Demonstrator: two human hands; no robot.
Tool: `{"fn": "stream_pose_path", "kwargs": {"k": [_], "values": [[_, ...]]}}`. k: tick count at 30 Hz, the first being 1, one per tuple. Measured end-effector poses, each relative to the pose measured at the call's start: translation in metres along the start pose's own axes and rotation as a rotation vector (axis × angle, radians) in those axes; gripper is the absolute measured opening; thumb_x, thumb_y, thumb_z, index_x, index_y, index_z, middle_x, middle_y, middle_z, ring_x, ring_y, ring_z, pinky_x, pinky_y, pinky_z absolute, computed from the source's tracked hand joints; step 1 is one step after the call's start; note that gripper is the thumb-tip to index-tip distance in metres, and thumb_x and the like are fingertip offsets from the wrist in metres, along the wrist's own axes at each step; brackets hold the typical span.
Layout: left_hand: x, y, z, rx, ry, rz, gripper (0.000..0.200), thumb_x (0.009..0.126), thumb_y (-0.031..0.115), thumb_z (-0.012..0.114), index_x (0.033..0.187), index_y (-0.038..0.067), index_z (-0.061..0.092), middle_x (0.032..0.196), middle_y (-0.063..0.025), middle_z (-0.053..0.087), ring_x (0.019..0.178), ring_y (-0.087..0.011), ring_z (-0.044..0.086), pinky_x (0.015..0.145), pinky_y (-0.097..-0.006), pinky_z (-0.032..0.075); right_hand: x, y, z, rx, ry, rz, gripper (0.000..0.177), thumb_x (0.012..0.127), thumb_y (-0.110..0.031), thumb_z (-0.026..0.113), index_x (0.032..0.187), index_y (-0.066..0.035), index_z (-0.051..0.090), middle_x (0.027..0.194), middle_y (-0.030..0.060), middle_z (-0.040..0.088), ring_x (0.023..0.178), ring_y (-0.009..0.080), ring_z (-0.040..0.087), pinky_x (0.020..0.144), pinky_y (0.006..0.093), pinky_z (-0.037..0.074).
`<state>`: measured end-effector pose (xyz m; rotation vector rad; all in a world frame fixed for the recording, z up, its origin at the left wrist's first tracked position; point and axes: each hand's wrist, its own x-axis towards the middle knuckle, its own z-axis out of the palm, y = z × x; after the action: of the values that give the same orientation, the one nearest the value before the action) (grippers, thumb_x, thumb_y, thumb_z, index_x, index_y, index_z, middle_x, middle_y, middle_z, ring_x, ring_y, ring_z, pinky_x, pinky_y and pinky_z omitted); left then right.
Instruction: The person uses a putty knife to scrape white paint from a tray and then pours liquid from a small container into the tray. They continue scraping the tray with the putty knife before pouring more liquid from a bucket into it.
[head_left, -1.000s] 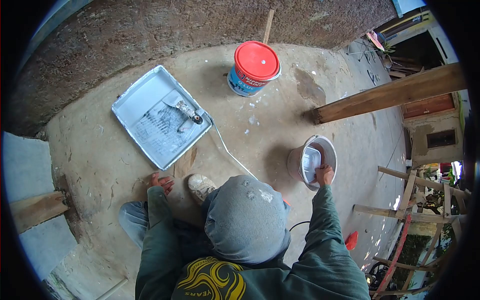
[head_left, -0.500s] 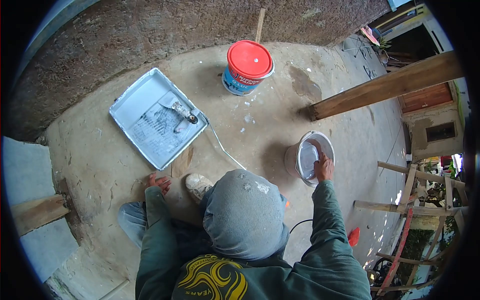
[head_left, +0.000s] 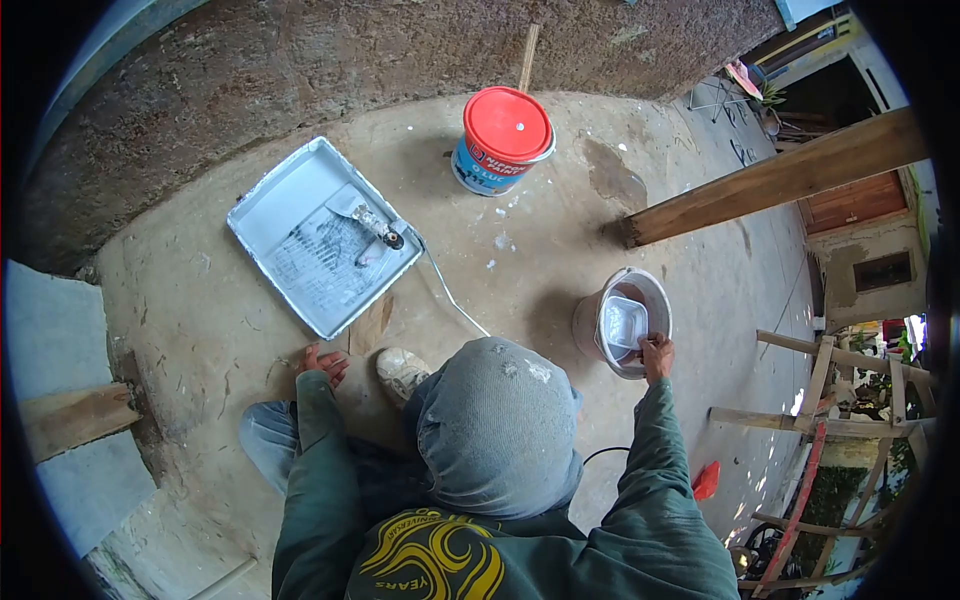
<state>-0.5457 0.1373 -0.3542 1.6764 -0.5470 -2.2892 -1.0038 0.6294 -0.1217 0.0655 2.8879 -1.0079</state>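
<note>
My right hand point(head_left: 657, 355) is at the near right rim of the pale bucket point(head_left: 588, 325), its fingers closed on the edge of a small clear plastic container point(head_left: 625, 320). That container sits inside the bucket's mouth, tilted. My left hand point(head_left: 324, 364) hangs low over the concrete by my shoe, fingers loosely spread and holding nothing. Just beyond it lies a paint tray point(head_left: 262, 262) smeared with white and grey paint. In the tray rests a paint-coated scraper point(head_left: 368, 218). A thin bent metal rod point(head_left: 447, 283) runs from the tray's corner toward my knee.
A paint pail point(head_left: 490, 170) with a red lid stands near the rough wall point(head_left: 330, 70). A slanted wooden post point(head_left: 760, 180) meets the floor beyond the bucket. Wooden rails point(head_left: 770, 415) are at the right. A red scrap point(head_left: 706, 481) lies beside my right arm.
My right hand has drawn slightly toward the bucket's near rim, and the clear container now shows more fully. My left hand stays by the tray. The whole view has shifted slightly.
</note>
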Motion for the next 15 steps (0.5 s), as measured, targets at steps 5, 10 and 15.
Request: {"fn": "stream_pose_path", "kwargs": {"k": [5,10,15], "values": [[-0.015,0.002,0.013,0.044,0.052,0.071,0.063,0.091,0.067,0.038,0.133,0.02,0.042,0.111,-0.0137,0.064,0.088,-0.0315,0.067,0.067,-0.0391,0.051,0.002,-0.024,-0.023,0.13,-0.049,-0.024,0.014,0.081,-0.012,0.067,0.088,0.0,0.065,0.066,0.0029,0.06,0.053,0.0111,0.056,0.047,0.025,0.043],[0.02,-0.01,0.0,-0.076,0.016,-0.079,0.057,0.092,0.06,0.043,0.131,0.018,0.044,0.101,-0.0148,0.068,0.08,-0.0308,0.07,0.058,-0.0383,0.051,0.014,-0.068,-0.047,0.098,-0.093,-0.207,0.021,0.084,-0.016,0.066,0.092,0.004,0.065,0.068,0.0063,0.062,0.053,0.0113,0.056,0.048,0.0255,0.044],[-0.03,0.004,0.036,-0.045,0.07,0.032,0.052,0.096,0.053,0.039,0.135,0.019,0.037,0.107,-0.0192,0.067,0.076,-0.0325,0.071,0.053,-0.0373,0.051,0.012,-0.151,-0.024,0.068,-0.18,-0.377,0.018,0.086,-0.017,0.067,0.087,0.001,0.066,0.059,0.0027,0.058,0.047,0.008,0.05,0.042,0.0232,0.038]]}}
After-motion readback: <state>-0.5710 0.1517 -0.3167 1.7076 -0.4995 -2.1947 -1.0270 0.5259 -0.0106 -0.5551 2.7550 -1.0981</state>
